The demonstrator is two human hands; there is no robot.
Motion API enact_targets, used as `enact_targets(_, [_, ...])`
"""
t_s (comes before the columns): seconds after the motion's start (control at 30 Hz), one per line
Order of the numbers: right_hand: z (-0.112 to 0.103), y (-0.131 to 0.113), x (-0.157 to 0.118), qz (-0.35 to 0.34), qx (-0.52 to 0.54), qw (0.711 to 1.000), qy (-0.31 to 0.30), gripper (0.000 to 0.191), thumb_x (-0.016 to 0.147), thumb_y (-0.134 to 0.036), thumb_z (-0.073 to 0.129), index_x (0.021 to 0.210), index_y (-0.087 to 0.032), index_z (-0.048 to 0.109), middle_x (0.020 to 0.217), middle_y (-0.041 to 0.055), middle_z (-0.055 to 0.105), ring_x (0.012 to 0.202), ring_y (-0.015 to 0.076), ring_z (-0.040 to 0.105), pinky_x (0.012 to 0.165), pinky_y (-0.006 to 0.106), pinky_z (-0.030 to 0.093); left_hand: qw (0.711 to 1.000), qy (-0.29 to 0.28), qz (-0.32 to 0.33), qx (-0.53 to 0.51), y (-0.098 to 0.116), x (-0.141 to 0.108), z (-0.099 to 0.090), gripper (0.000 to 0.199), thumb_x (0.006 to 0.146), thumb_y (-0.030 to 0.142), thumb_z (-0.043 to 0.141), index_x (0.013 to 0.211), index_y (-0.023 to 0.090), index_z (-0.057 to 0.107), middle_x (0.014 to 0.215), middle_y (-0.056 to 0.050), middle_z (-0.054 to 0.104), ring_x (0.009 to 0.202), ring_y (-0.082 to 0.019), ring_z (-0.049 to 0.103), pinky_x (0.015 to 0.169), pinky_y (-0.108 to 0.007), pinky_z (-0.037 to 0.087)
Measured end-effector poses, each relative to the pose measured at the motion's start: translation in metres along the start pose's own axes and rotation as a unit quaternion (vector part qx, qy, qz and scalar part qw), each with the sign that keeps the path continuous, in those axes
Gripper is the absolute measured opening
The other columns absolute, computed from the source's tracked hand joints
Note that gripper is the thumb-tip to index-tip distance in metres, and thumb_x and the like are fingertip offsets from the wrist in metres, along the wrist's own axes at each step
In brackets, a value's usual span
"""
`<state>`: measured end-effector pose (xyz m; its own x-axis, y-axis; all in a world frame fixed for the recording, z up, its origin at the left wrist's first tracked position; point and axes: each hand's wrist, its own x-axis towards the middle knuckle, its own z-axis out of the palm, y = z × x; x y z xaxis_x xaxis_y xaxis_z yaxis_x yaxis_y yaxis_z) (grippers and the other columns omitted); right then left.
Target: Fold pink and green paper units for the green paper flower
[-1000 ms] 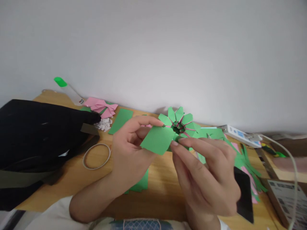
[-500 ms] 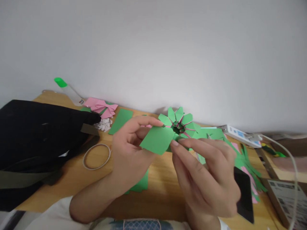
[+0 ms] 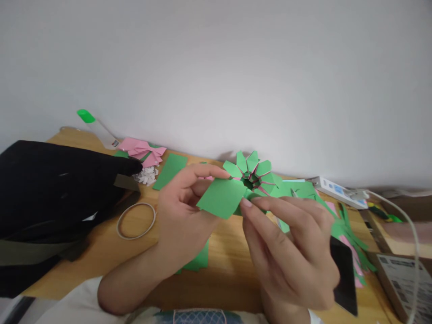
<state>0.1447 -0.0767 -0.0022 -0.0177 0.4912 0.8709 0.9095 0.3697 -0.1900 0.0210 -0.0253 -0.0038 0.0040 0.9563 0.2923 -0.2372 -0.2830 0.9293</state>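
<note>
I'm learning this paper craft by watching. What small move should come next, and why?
Probably press the fold flat with the right hand: its fingertips pinch the green paper at one end, while the left hand steadies the other.

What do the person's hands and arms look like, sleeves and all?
The left hand and right hand wear no gloves; no ring or watch shows. The left sleeve is whitish and leaves the forearm bare. Only a white edge of the right sleeve shows.
</note>
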Motion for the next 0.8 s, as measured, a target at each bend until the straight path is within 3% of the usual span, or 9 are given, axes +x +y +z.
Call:
enact_targets(0.2, [-0.0007,-0.0003,0.0009,0.000,-0.004,1.000,-0.001,0.019,0.080,-0.005,0.073,0.092,-0.020,0.073,0.085,0.0011,0.072,0.079,0.0161,0.065,0.074,0.037,0.048,1.000,0.006,0.011,0.013,-0.0001,0.0007,-0.0006,0.021,0.072,0.013,0.080,0.085,0.027,0.073,0.058,0.007,0.069,0.048,-0.011,0.064,0.040,-0.018,0.049])
enact_targets(0.37, [-0.0009,0.0006,0.0008,0.002,-0.001,1.000,-0.005,0.017,0.081,-0.007,0.072,0.092,-0.020,0.072,0.086,0.0019,0.072,0.080,0.0172,0.065,0.074,0.038,0.049,1.000,-0.002,-0.004,-0.010,0.0015,-0.0008,0.0002,0.022,0.073,0.012,0.078,0.087,0.028,0.073,0.065,0.005,0.073,0.053,-0.013,0.068,0.044,-0.018,0.054])
enact_targets(0.6, [-0.0020,-0.0004,0.0002,0.023,0.002,1.000,-0.021,0.019,0.080,-0.004,0.070,0.092,-0.020,0.072,0.087,0.0029,0.072,0.080,0.0188,0.064,0.074,0.039,0.047,1.000,-0.003,-0.011,-0.028,0.0045,-0.0010,0.0031,0.023,0.073,0.007,0.075,0.084,0.027,0.073,0.064,0.008,0.074,0.054,-0.009,0.068,0.048,-0.012,0.056])
enact_targets(0.8, [-0.0044,-0.0008,0.0018,0.015,-0.020,0.999,-0.042,0.016,0.084,-0.007,0.068,0.093,-0.020,0.072,0.088,0.0026,0.073,0.080,0.0186,0.064,0.074,0.040,0.045,1.000,-0.014,-0.011,-0.025,0.0026,-0.0018,0.0020,0.021,0.076,0.011,0.076,0.087,0.028,0.073,0.066,0.006,0.074,0.056,-0.012,0.070,0.048,-0.018,0.058])
